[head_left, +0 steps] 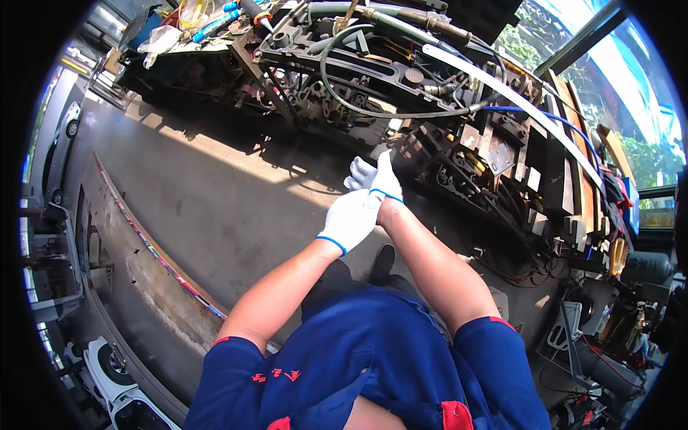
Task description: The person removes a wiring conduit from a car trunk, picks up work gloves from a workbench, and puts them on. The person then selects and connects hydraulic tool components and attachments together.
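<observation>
Head view, white gloves [351,215], blue cuffs [332,245]

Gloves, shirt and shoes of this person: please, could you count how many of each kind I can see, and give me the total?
White gloves: 2
Blue shirt: 1
Dark shoe: 1 in clear view; I cannot make out a second
Total: 4
</observation>
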Available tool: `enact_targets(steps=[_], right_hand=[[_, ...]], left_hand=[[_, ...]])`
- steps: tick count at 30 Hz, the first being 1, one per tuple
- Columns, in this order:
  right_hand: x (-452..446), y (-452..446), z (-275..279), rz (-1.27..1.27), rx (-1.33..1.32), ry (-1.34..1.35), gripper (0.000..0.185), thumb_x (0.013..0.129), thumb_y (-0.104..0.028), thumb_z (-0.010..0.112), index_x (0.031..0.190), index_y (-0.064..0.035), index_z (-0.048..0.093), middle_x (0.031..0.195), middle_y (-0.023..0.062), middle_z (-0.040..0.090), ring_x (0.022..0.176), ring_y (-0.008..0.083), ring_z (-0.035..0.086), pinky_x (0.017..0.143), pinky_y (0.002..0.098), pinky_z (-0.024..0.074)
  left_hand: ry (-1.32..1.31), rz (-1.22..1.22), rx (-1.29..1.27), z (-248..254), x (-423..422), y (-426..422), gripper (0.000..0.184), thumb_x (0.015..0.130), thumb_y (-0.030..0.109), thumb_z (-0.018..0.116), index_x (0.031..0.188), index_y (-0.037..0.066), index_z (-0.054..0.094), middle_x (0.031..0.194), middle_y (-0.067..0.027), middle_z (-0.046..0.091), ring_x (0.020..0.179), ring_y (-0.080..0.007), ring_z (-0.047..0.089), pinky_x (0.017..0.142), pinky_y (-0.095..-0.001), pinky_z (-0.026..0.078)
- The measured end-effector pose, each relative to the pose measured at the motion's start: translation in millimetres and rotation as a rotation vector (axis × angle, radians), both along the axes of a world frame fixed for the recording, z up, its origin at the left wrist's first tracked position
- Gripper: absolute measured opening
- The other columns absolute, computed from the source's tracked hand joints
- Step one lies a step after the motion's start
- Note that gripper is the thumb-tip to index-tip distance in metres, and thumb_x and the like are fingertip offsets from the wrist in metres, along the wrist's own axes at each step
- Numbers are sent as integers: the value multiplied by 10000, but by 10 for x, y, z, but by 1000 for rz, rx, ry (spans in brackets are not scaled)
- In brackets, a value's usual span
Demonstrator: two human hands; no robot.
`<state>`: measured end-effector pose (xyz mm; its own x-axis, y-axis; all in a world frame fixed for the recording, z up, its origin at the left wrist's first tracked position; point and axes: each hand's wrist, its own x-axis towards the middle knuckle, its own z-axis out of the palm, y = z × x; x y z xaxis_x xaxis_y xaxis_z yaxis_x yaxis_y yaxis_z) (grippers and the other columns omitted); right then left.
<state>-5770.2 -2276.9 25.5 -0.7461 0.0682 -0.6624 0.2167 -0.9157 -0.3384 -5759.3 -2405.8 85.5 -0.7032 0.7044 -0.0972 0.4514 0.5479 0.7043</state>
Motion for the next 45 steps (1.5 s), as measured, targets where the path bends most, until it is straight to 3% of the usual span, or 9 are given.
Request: enact_targets(steps=[4, 8, 10, 14, 17, 24, 31, 34, 45], right_hand=[[-411, -309, 250, 13, 83, 12, 921, 954, -954, 474, 1351, -151, 688, 1103, -24, 638, 895, 217, 498, 848, 341, 482], [-695, -436, 398, 556, -33, -141, 1144, 922, -902, 589, 1758, -159, 349, 1783, 231, 369, 1575, 384, 397, 1295, 493, 299], [-779, -833, 622, 294, 396, -78, 998, 1000, -770, 591, 1768, -216, 277, 1827, 74, 332, 1697, 382, 186, 1354, 503, 158], [-1266, -725, -282, 327, 986, 605, 629, 1121, -319, 486, 1707, -101, 422, 1818, 42, 350, 1702, 275, 209, 1368, 433, 174], [-1362, -736, 561, 78, 562, 556, 543, 1136, -213, 516, 1624, 25, 514, 1740, 129, 466, 1604, 275, 426, 1322, 406, 325], [-1644, -910, 1390, -221, 731, 540, 561, 1174, -326, 555, 1605, 32, 541, 1623, 174, 601, 1403, 293, 667, 1171, 401, 537], [-2408, -468, 1813, -190, 499, 805, 659, 1182, -351, 535, 1681, 57, 397, 1713, 197, 482, 1533, 348, 535, 1274, 476, 430], [-2645, -299, 2129, -54, 712, 928, 716, 1139, -238, 610, 1738, -4, 296, 1788, 154, 360, 1569, 305, 489, 1277, 438, 441], [-2992, 595, 2102, -216, 335, 961, 724, 1027, -197, 727, 1665, 5, 452, 1657, 147, 552, 1464, 285, 595, 1234, 430, 469]], left_hand=[[105, -21, 71, 2, -435, -366, 315, 1108, 213, 503, 995, 16, 721, 906, -193, 764, 824, -364, 742, 778, -469, 592], [46, -165, 49, 159, -555, -804, 358, 1138, 259, 494, 966, 33, 711, 810, -147, 729, 725, -306, 722, 727, -463, 577], [146, -260, 75, 229, -680, -978, 304, 1121, 242, 522, 986, 48, 714, 795, -145, 723, 735, -330, 720, 692, -482, 562], [327, -416, 126, 427, -985, -1188, 240, 1098, 217, 548, 1019, 73, 723, 808, -164, 721, 774, -376, 723, 677, -497, 562], [407, -525, 67, 637, -1393, -1194, 229, 1076, 207, 546, 1030, 82, 732, 835, -176, 739, 771, -387, 727, 693, -513, 567], [114, -251, -222, 422, -2174, -754, 325, 989, 347, 630, 939, 78, 806, 955, -245, 788, 925, -464, 752, 868, -533, 598], [-226, -215, 408, 178, -2968, -136, 482, 1066, 52, 546, 1543, -15, 523, 1500, -291, 622, 1433, -425, 577, 1184, -467, 477], [189, -304, 214, 323, -3170, -52, 470, 1098, 53, 575, 1553, -21, 487, 1510, -193, 616, 1404, -306, 580, 1231, -392, 431], [-152, -335, 12, 1150, -3102, 571, 294, 1050, 180, 550, 1196, -30, 696, 1086, -314, 759, 1094, -486, 736, 951, -537, 577]])
